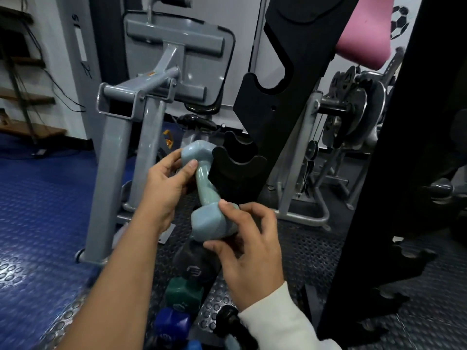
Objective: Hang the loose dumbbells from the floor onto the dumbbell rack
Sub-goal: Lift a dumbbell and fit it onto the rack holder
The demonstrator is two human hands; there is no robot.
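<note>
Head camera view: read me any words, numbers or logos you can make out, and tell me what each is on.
"S" or "SI", uncertain: dark letters on the white column.
White logo, not legible as text: black dumbbell.
White print, too blurred to read: green dumbbell and blue dumbbell.
Light blue dumbbell: no text visible.

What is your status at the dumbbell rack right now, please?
Left hand and right hand each grip one head of the light blue dumbbell. Handle alongside black rack cradle, not seated. Nothing blocking the cradle.
</note>
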